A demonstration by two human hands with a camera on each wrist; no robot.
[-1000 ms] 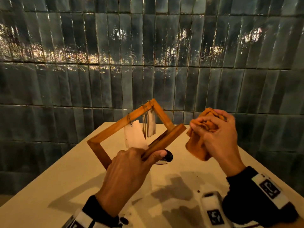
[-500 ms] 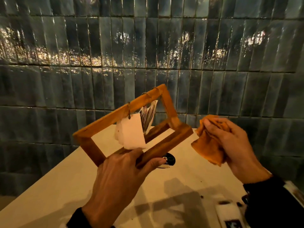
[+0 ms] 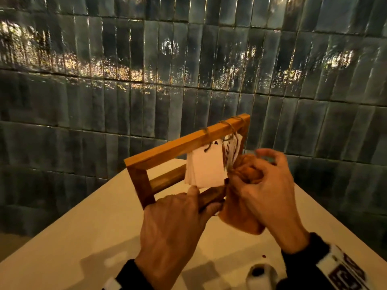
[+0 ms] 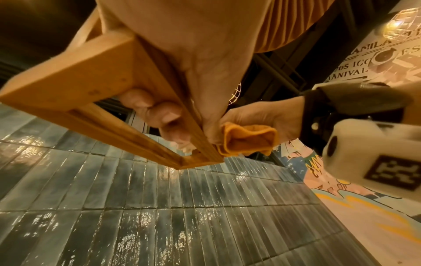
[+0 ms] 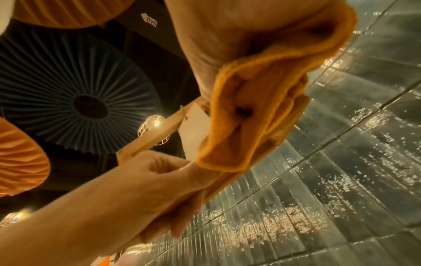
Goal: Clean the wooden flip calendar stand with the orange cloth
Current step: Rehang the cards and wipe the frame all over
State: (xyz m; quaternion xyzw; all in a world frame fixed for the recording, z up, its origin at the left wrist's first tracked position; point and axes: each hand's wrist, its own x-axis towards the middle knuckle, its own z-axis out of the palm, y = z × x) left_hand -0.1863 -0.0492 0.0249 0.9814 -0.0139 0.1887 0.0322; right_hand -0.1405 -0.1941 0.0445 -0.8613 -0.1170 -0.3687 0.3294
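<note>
Up off the counter, stand runs lower-left to upper-right, left hand gripping its base rail, right hand bunching orange cloth against the right end.

orange cloth bunched against wooden stand

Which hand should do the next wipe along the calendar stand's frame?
Right. The right hand grips the orange cloth against the stand, while the left hand holds its base bar.
</note>
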